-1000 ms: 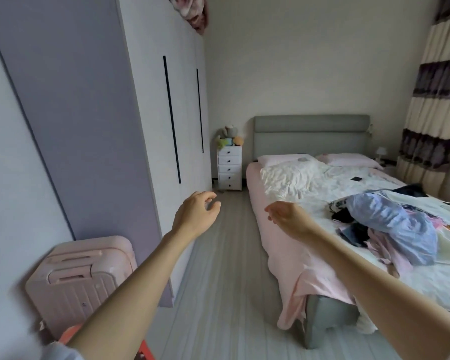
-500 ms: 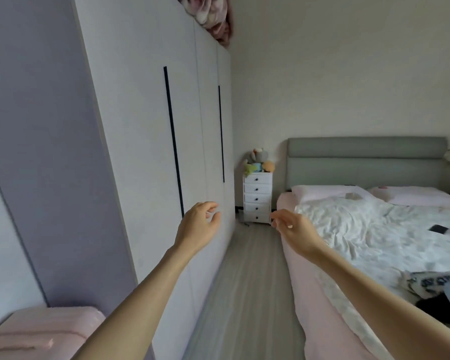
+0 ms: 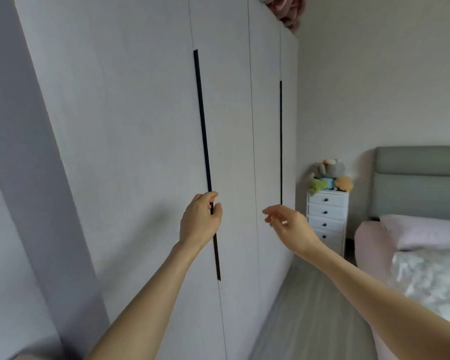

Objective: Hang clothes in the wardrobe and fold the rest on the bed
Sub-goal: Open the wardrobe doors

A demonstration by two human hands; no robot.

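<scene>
A tall pale wardrobe (image 3: 130,126) fills the left and centre, all its doors closed. A long black strip handle (image 3: 202,126) runs down one door. My left hand (image 3: 200,222) grips this handle near its lower part, fingers curled round the strip. My right hand (image 3: 287,224) hovers in the air a little to the right, fingers loosely bent and holding nothing, in front of the neighbouring door panel. A second black handle (image 3: 280,141) lies further right. The bed (image 3: 426,268) with pink sheet and white quilt shows at the right edge; the clothes pile is out of view.
A small white drawer chest (image 3: 326,222) with plush toys (image 3: 329,175) on top stands between wardrobe and grey headboard (image 3: 421,183). Pink bedding (image 3: 286,11) sits on the wardrobe top. Grey floorboards (image 3: 309,307) run between wardrobe and bed.
The view has swung left from the bed toward the wardrobe. My left hand has reached the black handle and taken hold of it. My right hand has come nearer the doors.
</scene>
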